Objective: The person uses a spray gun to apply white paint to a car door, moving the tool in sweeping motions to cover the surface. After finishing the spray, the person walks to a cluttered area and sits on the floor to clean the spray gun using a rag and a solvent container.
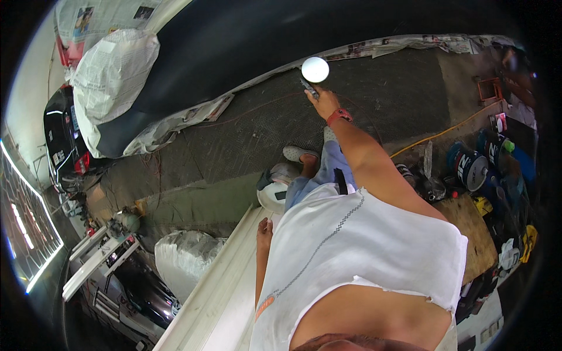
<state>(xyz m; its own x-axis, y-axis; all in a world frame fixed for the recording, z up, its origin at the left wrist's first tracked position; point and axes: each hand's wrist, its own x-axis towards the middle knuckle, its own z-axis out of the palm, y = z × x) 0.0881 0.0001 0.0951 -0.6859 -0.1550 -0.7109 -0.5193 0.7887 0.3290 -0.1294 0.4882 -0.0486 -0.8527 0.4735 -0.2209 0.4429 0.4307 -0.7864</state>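
My right hand [325, 103] is stretched forward, its fingers closed round the grip of a spray gun [309, 88]. A round white cup [315, 69] sits on top of the gun. Just beyond it runs the smooth dark side of a car body [234, 52], whose lower edge is lined with newspaper masking [193, 120]. My left hand [264, 230] hangs by my left side, fingers loosely bent and slightly apart, with nothing seen in it. A red band [339, 116] circles my right wrist.
A newspaper-wrapped part [117, 70] juts out at the car's left end. A yellow hose [448, 130] crosses the floor at right, near paint cans [466, 167] and a wooden board [468, 231]. A long white panel [219, 286] lies behind my left side. Another black car [61, 137] stands far left.
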